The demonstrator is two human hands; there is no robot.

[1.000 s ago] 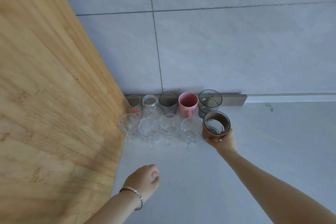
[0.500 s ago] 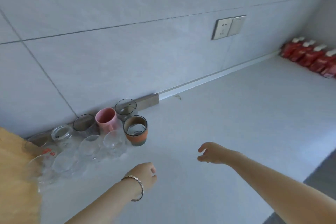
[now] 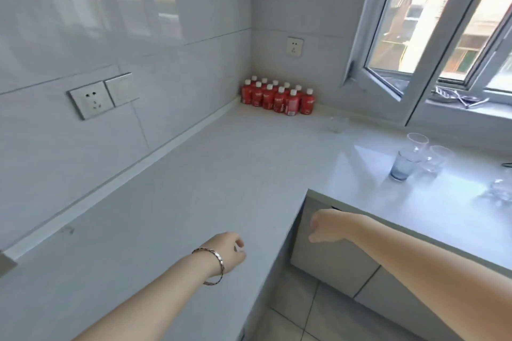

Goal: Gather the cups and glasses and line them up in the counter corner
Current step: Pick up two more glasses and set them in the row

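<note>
Hands empty, both of them. Left hand (image 3: 228, 250) hangs low over the near worktop (image 3: 194, 188), fingers curled loosely in, bracelet on the wrist, nothing held. Right hand (image 3: 322, 227) sits off the worktop's inner edge, in front of the cabinet face, fingers bent under in a loose half-fist, also gripping nothing.

Remaining glasses are on the right run of the worktop under the window: a blue-tinted glass (image 3: 402, 165) nearest, a clear glass (image 3: 417, 142) just behind it, another clear glass (image 3: 439, 158) just to its right, the three tightly grouped. A blurred bit of glassware (image 3: 498, 192) shows at the far right edge; can't tell what it is. A faint clear glass (image 3: 335, 123) stands alone further back, near the red bottles (image 3: 277, 97) packed in the far corner. The line-up corner itself is out of view.

Step, as I read it: between deliveries, heading for the next pickup. Task part done at best; at least four pieces are not yet gathered.

Next move calls for a reach rightward by the right hand to the blue-tinted glass, opening wide enough to wrap the wall. The cluster is tight, so come in from the near side to avoid knocking the neighbours. The free left hand could take a second glass.
</note>
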